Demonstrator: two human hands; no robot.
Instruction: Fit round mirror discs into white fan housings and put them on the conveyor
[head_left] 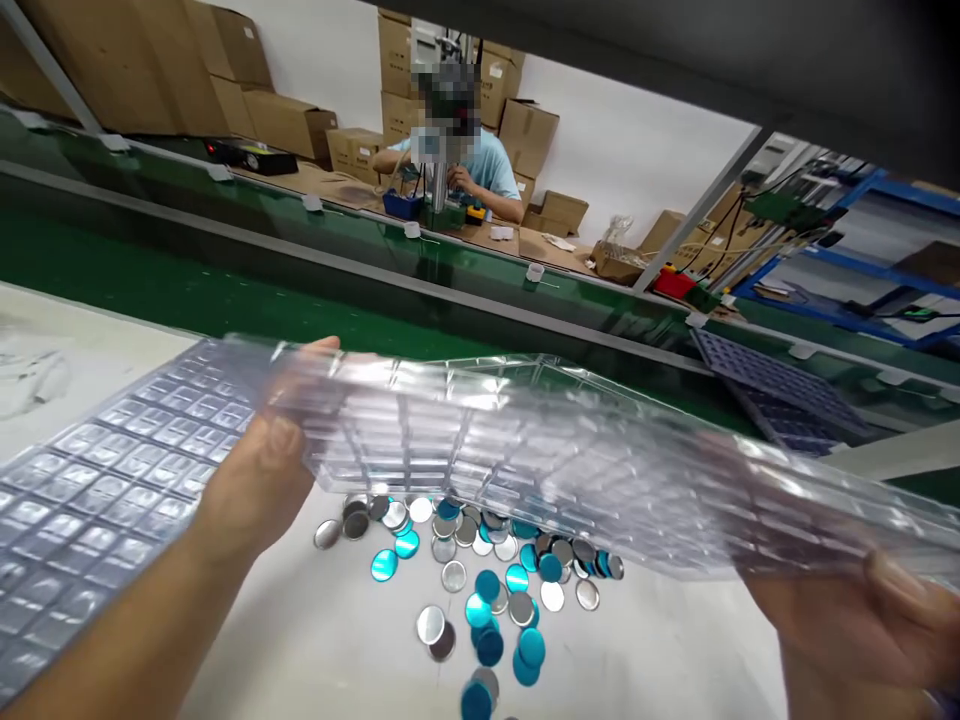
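Note:
Both my hands hold up a clear plastic blister tray, tilted, with a grid of small square pockets. My left hand grips its left end, with the thumb showing through the plastic. My right hand supports the lower right end from beneath. Below the tray, a loose heap of round metal discs lies on a white work surface. Some are bare silver and others have a shiny teal face. The tray hides the heap's far part.
A second clear tray lies under my left forearm. A green conveyor belt runs behind the surface, with a dark tray at its right end. Beyond it, a co-worker sits at a machine among cardboard boxes.

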